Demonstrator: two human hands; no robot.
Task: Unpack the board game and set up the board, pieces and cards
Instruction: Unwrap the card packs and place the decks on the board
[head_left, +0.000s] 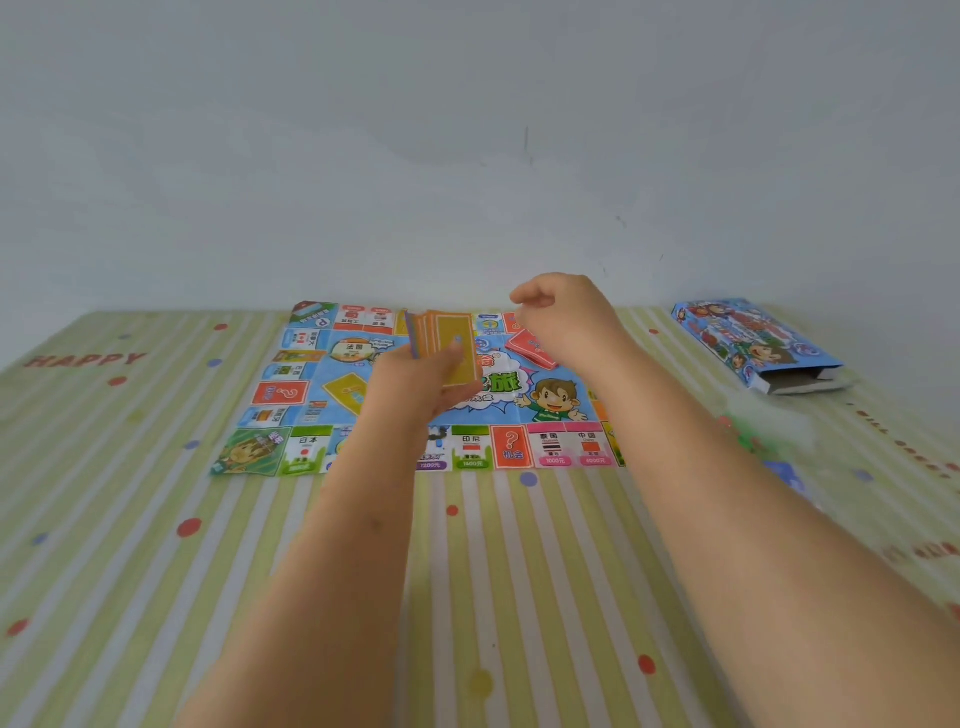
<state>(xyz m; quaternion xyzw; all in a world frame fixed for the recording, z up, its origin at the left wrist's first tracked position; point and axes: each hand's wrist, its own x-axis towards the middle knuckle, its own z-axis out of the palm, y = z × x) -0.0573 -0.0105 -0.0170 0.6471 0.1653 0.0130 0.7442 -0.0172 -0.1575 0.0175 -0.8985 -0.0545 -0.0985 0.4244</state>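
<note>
Closest to us, the striped cloth (467, 597) covers the worktop, and both forearms reach out across it toward the board (550, 405), which lies open and flat. Over the board's middle, our left hand (415, 384) grips the yellow cards (452, 348). They stand on edge and are slightly fanned, with the thumb across the front card.

Just left of that hand, printed on the board, sits a yellow card space (345, 392). By our reading, that is where this pack belongs. To do it well, we square the fan into a neat block first and lower it flat onto the rectangle. We line its edges up with the print and let go only once it rests there, so nothing slides off across the squares.

Further in, right of the board's centre, the red cards (530, 351) already lie as a pile on the board. Our right hand (563, 314) hovers just above them with the fingers curled downward. We see only the back of it, so we cannot tell whether it pinches a card or holds nothing. It could help by tapping the yellow pack's loose edge straight.

Off the board's right side is something blurred and greenish (748, 431) — perhaps the pieces, but it is too soft to say. Beyond it, near the wall, the game box (748, 343) lies with its near end open.
</note>
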